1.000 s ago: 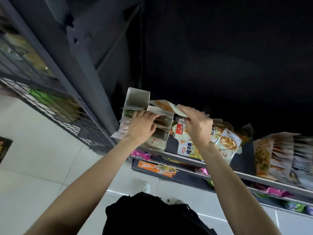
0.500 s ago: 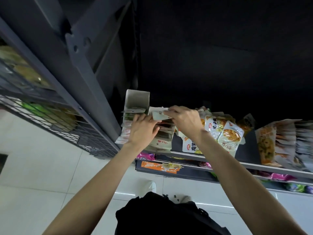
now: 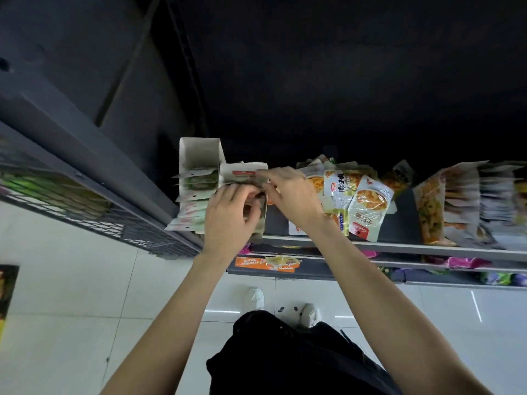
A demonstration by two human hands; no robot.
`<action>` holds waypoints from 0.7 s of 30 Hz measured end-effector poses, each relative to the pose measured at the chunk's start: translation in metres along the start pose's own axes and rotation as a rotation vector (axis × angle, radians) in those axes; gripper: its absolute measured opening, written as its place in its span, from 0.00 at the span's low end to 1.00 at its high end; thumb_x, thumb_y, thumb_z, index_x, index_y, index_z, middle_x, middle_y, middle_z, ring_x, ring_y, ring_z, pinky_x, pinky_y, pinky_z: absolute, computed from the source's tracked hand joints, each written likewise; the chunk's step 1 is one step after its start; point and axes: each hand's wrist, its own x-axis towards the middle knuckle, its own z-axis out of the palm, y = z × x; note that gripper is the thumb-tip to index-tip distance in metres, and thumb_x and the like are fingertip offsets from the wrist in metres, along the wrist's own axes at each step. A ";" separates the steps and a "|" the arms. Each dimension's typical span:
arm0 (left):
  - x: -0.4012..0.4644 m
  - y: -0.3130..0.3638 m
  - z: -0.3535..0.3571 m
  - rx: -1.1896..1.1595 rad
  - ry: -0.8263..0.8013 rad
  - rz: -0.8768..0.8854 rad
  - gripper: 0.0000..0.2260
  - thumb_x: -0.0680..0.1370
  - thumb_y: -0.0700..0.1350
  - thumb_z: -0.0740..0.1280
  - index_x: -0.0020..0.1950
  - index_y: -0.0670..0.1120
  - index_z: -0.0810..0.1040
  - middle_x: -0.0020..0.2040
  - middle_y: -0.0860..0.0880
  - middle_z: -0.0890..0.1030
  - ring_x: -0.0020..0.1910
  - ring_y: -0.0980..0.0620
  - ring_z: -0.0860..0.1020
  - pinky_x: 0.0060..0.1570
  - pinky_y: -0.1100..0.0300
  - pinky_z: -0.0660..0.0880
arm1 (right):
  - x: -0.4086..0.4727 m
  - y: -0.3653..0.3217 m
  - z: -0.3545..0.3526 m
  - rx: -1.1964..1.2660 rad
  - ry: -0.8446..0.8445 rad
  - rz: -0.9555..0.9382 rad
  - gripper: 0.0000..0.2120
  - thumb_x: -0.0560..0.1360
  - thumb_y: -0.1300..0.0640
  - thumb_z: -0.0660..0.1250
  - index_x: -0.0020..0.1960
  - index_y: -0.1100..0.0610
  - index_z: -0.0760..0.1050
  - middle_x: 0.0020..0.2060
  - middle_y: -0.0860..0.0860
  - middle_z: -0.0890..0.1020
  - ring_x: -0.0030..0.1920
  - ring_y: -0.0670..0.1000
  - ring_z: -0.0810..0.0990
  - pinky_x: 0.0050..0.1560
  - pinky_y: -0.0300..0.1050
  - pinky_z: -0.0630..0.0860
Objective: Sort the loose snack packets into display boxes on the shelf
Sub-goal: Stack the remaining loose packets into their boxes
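Both hands at second display box (image 3: 245, 173) on shelf (image 3: 399, 248), far left part. Left hand (image 3: 229, 215) over box front, fingers curled down into packets; cannot tell if it grips one. Right hand (image 3: 288, 192) pinches top edge of packet in box (image 3: 245, 173), white with red mark. First display box (image 3: 199, 163) just left, touching, packed with green packets. Loose snack packets (image 3: 359, 201) in messy pile right of hands. Rows of standing packets (image 3: 467, 206) far right. White floor (image 3: 71, 295) below.
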 end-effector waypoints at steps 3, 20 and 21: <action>-0.010 0.048 0.018 -0.265 -0.050 -0.024 0.08 0.76 0.46 0.62 0.51 0.44 0.76 0.43 0.51 0.78 0.42 0.55 0.75 0.42 0.62 0.73 | -0.060 0.046 -0.014 0.081 0.081 0.152 0.12 0.76 0.62 0.64 0.59 0.58 0.78 0.49 0.55 0.83 0.50 0.55 0.81 0.47 0.51 0.80; -0.006 0.069 0.168 -0.241 -0.472 -0.943 0.21 0.75 0.46 0.68 0.65 0.39 0.71 0.58 0.44 0.78 0.53 0.46 0.77 0.46 0.59 0.70 | -0.141 0.170 0.006 -0.081 -0.509 0.349 0.20 0.82 0.50 0.53 0.74 0.45 0.61 0.64 0.51 0.70 0.65 0.54 0.67 0.65 0.51 0.64; -0.005 0.071 0.165 -0.267 -0.467 -0.941 0.20 0.75 0.45 0.68 0.64 0.39 0.72 0.57 0.44 0.78 0.53 0.46 0.76 0.46 0.60 0.69 | -0.139 0.169 0.005 -0.072 -0.517 0.359 0.20 0.82 0.49 0.53 0.73 0.45 0.62 0.64 0.51 0.71 0.65 0.54 0.67 0.65 0.51 0.64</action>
